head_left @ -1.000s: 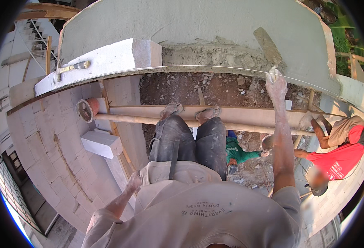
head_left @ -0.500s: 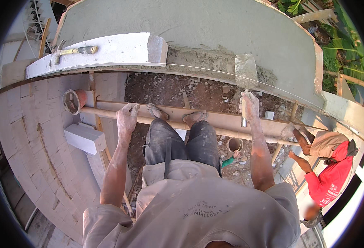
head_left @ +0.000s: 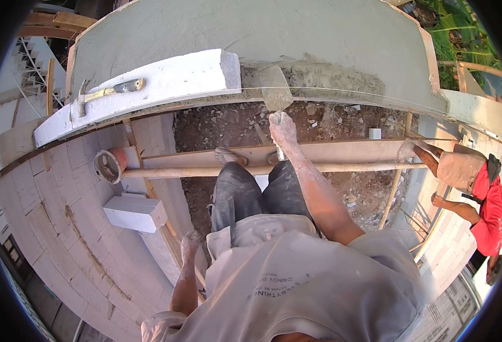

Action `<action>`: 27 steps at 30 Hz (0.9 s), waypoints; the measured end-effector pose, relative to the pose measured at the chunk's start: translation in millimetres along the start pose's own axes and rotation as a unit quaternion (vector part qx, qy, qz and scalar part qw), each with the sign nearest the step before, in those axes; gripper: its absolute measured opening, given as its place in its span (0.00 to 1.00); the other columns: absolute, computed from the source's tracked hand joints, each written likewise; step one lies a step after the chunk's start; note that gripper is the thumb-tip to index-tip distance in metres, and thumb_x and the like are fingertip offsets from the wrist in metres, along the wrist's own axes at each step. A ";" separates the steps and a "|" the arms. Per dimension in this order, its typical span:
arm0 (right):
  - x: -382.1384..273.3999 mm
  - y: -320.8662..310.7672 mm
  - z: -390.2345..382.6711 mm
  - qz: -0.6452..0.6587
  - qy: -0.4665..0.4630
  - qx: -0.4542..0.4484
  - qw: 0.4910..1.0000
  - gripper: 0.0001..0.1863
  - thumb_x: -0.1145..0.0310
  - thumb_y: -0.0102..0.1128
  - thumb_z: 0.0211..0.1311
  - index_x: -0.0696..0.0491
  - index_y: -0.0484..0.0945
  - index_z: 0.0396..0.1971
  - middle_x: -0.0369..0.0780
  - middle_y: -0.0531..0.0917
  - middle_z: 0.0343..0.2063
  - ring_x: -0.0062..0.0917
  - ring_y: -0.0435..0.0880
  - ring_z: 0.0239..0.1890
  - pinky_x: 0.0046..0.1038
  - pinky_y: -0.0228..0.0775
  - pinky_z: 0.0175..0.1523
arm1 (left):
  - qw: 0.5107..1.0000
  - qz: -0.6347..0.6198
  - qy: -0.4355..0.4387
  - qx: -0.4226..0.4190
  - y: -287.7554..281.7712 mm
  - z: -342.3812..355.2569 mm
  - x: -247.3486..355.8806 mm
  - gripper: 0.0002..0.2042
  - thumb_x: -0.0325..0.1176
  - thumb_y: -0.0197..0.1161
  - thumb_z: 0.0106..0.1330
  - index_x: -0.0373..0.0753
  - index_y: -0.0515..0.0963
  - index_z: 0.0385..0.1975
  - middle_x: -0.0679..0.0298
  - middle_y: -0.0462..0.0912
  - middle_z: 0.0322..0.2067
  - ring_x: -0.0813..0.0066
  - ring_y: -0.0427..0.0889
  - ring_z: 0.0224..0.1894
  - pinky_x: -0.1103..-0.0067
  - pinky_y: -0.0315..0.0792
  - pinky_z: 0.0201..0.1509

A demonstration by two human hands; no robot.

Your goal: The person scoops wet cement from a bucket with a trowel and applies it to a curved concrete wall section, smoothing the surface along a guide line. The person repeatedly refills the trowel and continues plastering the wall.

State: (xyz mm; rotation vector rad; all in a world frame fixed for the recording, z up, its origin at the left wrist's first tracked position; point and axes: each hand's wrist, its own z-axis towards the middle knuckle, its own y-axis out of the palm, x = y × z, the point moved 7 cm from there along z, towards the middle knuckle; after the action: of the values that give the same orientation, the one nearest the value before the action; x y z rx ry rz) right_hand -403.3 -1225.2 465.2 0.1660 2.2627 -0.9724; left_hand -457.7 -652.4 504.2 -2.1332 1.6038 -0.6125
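My right hand (head_left: 282,128) grips the handle of a trowel (head_left: 275,91), whose mortar-smeared blade is over the rough strip of wet mortar (head_left: 336,77) along the grey slab's edge (head_left: 165,25). A thin taut string runs along that edge. Just left of the strip lies a long white block (head_left: 194,71) with a hammer (head_left: 111,91) on top. My left hand (head_left: 191,245) hangs low at my left side, near a timber post and white blocks; its small, pale fingers are too unclear to read.
I stand on a plank (head_left: 348,151) beside a bamboo pole (head_left: 348,167), high above rubble. A bucket (head_left: 108,165) and white block (head_left: 134,212) sit left, by a block wall (head_left: 51,228). A co-worker in red (head_left: 488,211) is at the right. Plants (head_left: 470,40) grow beyond the slab.
My right hand and trowel have moved leftward along the mortar strip toward the white block. My left hand rose half a second ago and is now down again. The co-worker in red has shifted.
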 end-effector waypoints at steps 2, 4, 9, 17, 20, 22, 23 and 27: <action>36.8 31.7 14.4 -0.030 -0.119 0.169 0.978 0.16 0.57 0.53 0.64 0.57 0.74 0.33 0.40 0.77 0.19 0.26 0.76 0.13 0.30 0.69 0.17 | 1.000 0.005 0.012 0.001 -16.9 11.7 -18.9 0.19 0.41 0.61 0.62 0.34 0.79 0.48 0.51 0.85 0.41 0.58 0.83 0.48 0.70 0.74 0.52; 31.4 45.5 7.5 0.062 -0.027 0.061 0.996 0.17 0.56 0.52 0.64 0.57 0.74 0.33 0.44 0.78 0.22 0.31 0.78 0.18 0.35 0.71 0.23 | 1.000 -0.007 0.015 0.016 -27.9 9.8 -29.1 0.19 0.40 0.61 0.62 0.34 0.79 0.48 0.51 0.85 0.41 0.58 0.83 0.48 0.70 0.74 0.52; -23.3 32.4 -25.3 0.221 0.135 -0.115 0.959 0.16 0.56 0.53 0.64 0.56 0.72 0.31 0.43 0.79 0.24 0.27 0.79 0.19 0.33 0.72 0.22 | 0.995 -0.035 0.083 0.034 -54.1 8.6 35.7 0.18 0.37 0.61 0.63 0.35 0.78 0.50 0.51 0.84 0.43 0.59 0.82 0.50 0.71 0.73 0.55; -16.9 -43.4 10.8 0.248 0.129 -0.065 0.958 0.14 0.55 0.54 0.65 0.52 0.72 0.33 0.33 0.72 0.21 0.18 0.72 0.14 0.25 0.67 0.17 | 0.989 -0.108 0.101 0.024 -59.0 11.0 74.8 0.17 0.35 0.60 0.64 0.33 0.79 0.48 0.51 0.82 0.46 0.60 0.81 0.51 0.71 0.71 0.57; -19.8 -70.6 47.9 0.095 0.073 -0.054 0.991 0.17 0.55 0.50 0.64 0.56 0.72 0.30 0.38 0.75 0.21 0.25 0.75 0.16 0.29 0.70 0.19 | 0.990 -0.082 0.116 0.020 -55.8 16.6 70.6 0.16 0.35 0.60 0.64 0.32 0.79 0.48 0.50 0.82 0.46 0.60 0.81 0.51 0.71 0.71 0.57; -32.2 -69.6 48.8 0.039 0.049 -0.078 0.995 0.18 0.58 0.46 0.63 0.59 0.76 0.28 0.45 0.78 0.19 0.31 0.79 0.17 0.33 0.74 0.24 | 0.991 -0.092 0.100 0.011 -54.8 12.9 69.4 0.16 0.35 0.60 0.64 0.32 0.79 0.48 0.50 0.82 0.46 0.60 0.81 0.51 0.71 0.71 0.57; -36.9 -66.1 47.0 0.011 0.036 -0.089 0.995 0.19 0.59 0.44 0.62 0.60 0.78 0.27 0.48 0.79 0.18 0.34 0.81 0.17 0.35 0.76 0.27 | 0.991 -0.089 0.098 0.015 -56.7 8.8 69.3 0.16 0.35 0.60 0.64 0.32 0.79 0.48 0.50 0.82 0.46 0.60 0.81 0.51 0.71 0.71 0.57; -39.0 -33.6 17.4 -0.009 0.006 -0.095 0.995 0.20 0.59 0.45 0.61 0.61 0.80 0.32 0.56 0.82 0.29 0.44 0.85 0.28 0.40 0.77 0.42 | 0.993 -0.057 0.099 0.028 -58.1 -6.8 76.6 0.17 0.35 0.60 0.64 0.32 0.79 0.48 0.50 0.82 0.47 0.60 0.81 0.51 0.71 0.71 0.57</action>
State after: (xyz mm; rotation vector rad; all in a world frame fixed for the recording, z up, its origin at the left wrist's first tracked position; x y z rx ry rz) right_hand -376.0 -1255.9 500.7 0.0688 2.3560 -0.7623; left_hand -397.0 -711.4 550.3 -2.1920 1.5499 -0.9216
